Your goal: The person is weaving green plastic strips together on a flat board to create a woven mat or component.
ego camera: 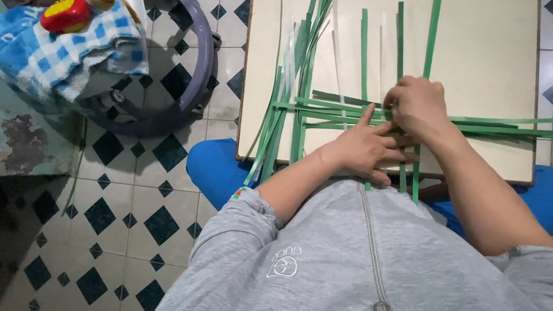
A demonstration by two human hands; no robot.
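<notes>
Left hand [363, 145] flat, pinning green strips [388, 115]; right hand [418, 105] curled, pinching them. Released pressure may unravel the weave.

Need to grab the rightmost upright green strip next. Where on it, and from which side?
Pinch the rightmost upright green strip on its free upper length, coming from the far side of the board. That part lies bare and flat; lower down the right hand covers it where it crosses the horizontal strips.
</notes>
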